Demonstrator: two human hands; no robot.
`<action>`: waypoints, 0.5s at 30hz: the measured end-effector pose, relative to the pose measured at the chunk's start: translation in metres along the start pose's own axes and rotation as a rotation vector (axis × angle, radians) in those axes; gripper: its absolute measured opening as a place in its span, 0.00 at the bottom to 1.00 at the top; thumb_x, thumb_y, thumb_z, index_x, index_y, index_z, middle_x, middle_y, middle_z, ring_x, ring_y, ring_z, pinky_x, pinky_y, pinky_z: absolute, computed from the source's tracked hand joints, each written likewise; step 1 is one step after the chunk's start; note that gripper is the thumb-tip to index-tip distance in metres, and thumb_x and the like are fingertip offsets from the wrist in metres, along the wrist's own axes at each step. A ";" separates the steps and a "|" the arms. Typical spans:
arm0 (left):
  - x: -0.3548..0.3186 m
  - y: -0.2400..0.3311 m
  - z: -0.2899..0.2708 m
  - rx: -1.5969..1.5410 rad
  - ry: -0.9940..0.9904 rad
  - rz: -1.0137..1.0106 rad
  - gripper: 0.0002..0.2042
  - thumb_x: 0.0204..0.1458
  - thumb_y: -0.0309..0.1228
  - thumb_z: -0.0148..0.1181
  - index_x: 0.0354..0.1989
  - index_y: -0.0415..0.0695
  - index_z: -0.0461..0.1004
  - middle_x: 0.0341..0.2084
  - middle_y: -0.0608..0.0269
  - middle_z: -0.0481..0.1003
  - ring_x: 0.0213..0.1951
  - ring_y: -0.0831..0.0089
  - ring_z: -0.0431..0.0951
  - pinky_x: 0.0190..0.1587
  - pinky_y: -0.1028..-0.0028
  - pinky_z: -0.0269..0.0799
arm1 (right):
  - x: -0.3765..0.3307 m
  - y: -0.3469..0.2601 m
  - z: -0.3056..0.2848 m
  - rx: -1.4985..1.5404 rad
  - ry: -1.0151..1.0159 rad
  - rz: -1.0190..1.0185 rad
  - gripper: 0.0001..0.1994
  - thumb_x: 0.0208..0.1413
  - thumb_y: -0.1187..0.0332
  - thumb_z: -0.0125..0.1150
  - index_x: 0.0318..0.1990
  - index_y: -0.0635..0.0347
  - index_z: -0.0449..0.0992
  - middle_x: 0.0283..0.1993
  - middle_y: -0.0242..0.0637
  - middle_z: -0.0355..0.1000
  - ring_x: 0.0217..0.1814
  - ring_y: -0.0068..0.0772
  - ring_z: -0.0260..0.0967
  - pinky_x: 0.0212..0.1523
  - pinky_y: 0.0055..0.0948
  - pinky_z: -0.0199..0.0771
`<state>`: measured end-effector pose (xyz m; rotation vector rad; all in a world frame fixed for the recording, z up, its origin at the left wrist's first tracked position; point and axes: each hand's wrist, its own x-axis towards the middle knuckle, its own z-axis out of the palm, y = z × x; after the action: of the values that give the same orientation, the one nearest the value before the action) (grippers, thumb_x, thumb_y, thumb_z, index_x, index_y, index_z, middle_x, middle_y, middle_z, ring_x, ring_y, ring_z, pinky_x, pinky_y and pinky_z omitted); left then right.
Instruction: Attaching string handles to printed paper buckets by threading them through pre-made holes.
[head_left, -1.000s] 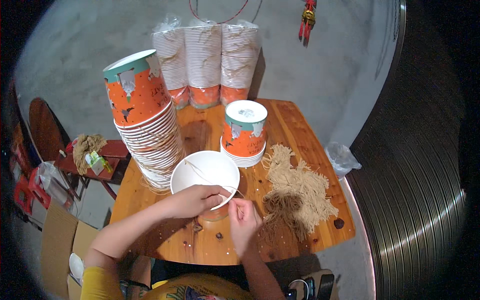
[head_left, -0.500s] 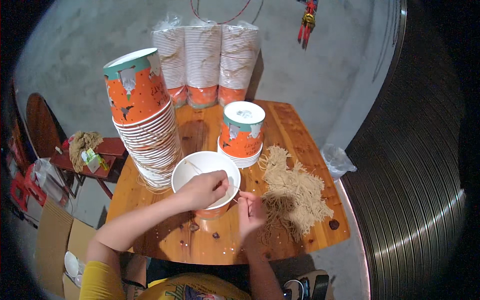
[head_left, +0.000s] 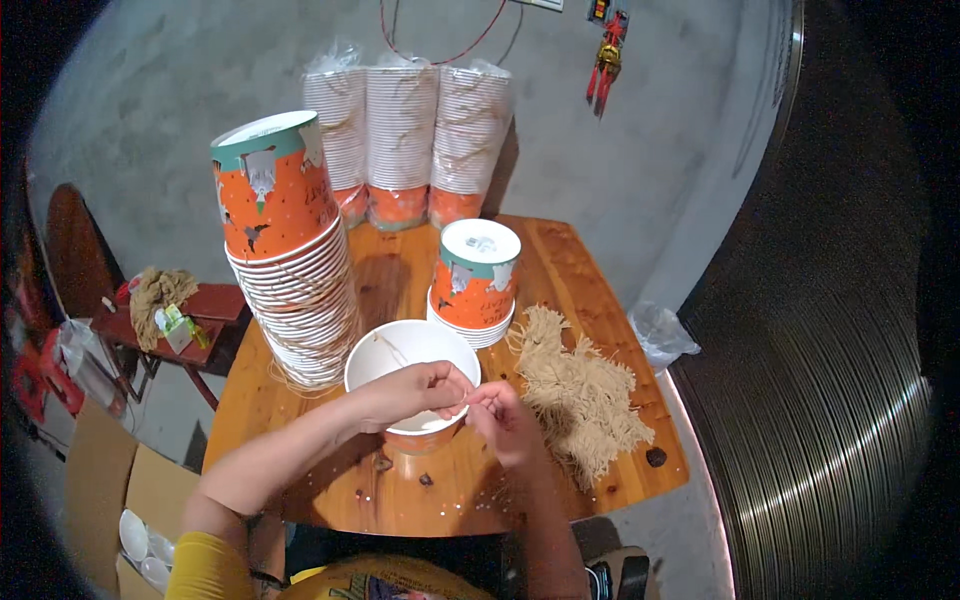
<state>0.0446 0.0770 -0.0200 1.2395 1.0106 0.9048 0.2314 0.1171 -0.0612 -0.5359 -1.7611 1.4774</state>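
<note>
A white-lined paper bucket with an orange outside stands upright at the near middle of the table. A thin tan string shows inside it against the far wall. My left hand reaches across its mouth, fingers closed in a pinch at the right rim. There my right hand meets it, thumb and fingertips pinched too. Both hands seem to hold the string at this rim, though fingers hide most of it. Right of my right hand lies a pile of cut tan strings.
A tall leaning stack of orange buckets with strings stands on the left of the wooden table. Behind the bucket is a short upside-down stack. Wrapped bucket stacks line the wall. A cardboard box sits lower left.
My hands have come together at the bucket's right rim; the right hand moved up to the left fingertips. The string stretch seen between them is now mostly hidden. The whole view shifted slightly.
</note>
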 end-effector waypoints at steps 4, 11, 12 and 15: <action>-0.003 0.000 -0.004 -0.017 -0.092 0.030 0.10 0.54 0.27 0.55 0.43 0.39 0.67 0.36 0.68 0.70 0.39 0.80 0.69 0.45 0.81 0.64 | 0.002 0.007 -0.008 0.037 -0.083 -0.125 0.05 0.58 0.75 0.49 0.41 0.59 0.67 0.32 0.25 0.66 0.32 0.13 0.60 0.36 0.16 0.61; -0.001 0.000 0.001 0.022 0.039 -0.010 0.07 0.55 0.28 0.56 0.38 0.40 0.70 0.31 0.69 0.72 0.35 0.81 0.71 0.41 0.80 0.67 | -0.002 -0.002 -0.015 -0.087 -0.086 -0.093 0.07 0.58 0.69 0.54 0.41 0.59 0.67 0.30 0.27 0.65 0.32 0.18 0.60 0.34 0.22 0.64; -0.002 0.001 0.000 0.009 0.041 -0.010 0.07 0.55 0.29 0.56 0.38 0.40 0.71 0.30 0.69 0.72 0.34 0.81 0.71 0.40 0.80 0.67 | -0.002 -0.013 -0.015 -0.154 -0.090 -0.056 0.06 0.58 0.69 0.53 0.41 0.59 0.68 0.30 0.26 0.64 0.32 0.18 0.60 0.34 0.22 0.63; 0.001 0.000 0.000 0.003 0.000 0.001 0.07 0.56 0.30 0.55 0.37 0.39 0.71 0.29 0.69 0.72 0.32 0.81 0.71 0.38 0.81 0.68 | -0.003 -0.039 -0.016 -0.294 -0.115 -0.058 0.05 0.56 0.74 0.54 0.39 0.57 0.70 0.30 0.27 0.66 0.31 0.17 0.62 0.32 0.20 0.65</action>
<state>0.0446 0.0779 -0.0206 1.2428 1.0116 0.9041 0.2514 0.1161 -0.0237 -0.5512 -2.0836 1.2371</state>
